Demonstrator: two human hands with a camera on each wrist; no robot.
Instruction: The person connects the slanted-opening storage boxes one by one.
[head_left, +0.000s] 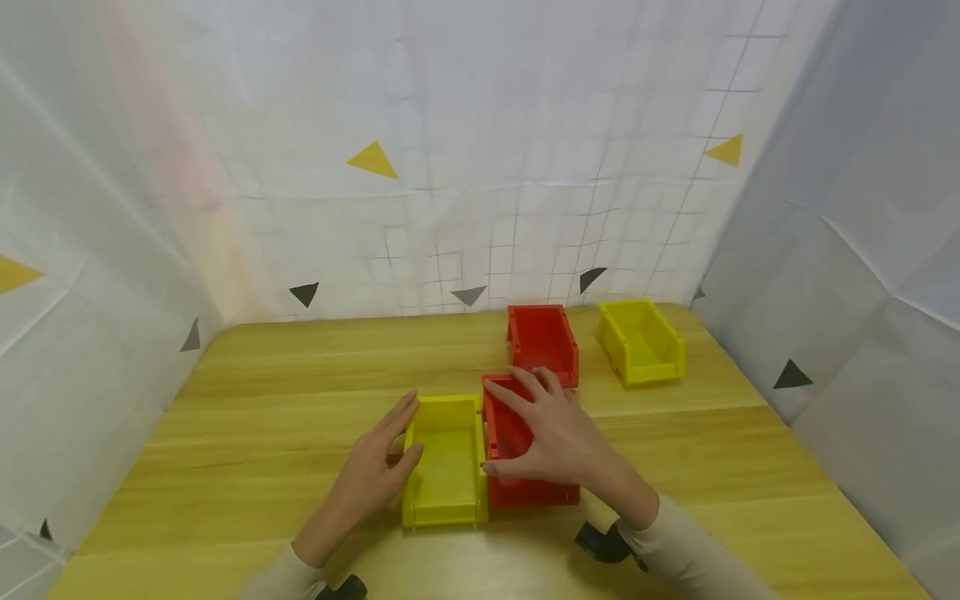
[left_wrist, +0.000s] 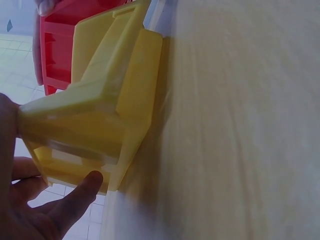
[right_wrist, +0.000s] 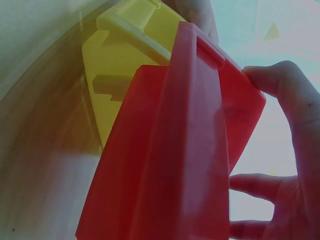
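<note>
A yellow bin (head_left: pixel 446 462) and a red bin (head_left: pixel 534 493) stand side by side on the table, their facing walls touching or nearly so. My left hand (head_left: pixel 367 475) holds the yellow bin's left wall, thumb over the rim and fingers along the outside; the left wrist view shows this hand (left_wrist: pixel 50 205) around the yellow bin (left_wrist: pixel 75 117). My right hand (head_left: pixel 558 433) is spread over the red bin, thumb at its left rim and fingers toward its back edge. In the right wrist view, the thumb of this hand (right_wrist: pixel 285 145) touches the red bin (right_wrist: pixel 170 165).
Directly behind the near red bin stands another red bin (head_left: pixel 543 337). A second yellow bin (head_left: pixel 645 346) is farther right at the back of the wooden table (head_left: pixel 300 358). White sheets with triangle marks hang behind the table and at both sides.
</note>
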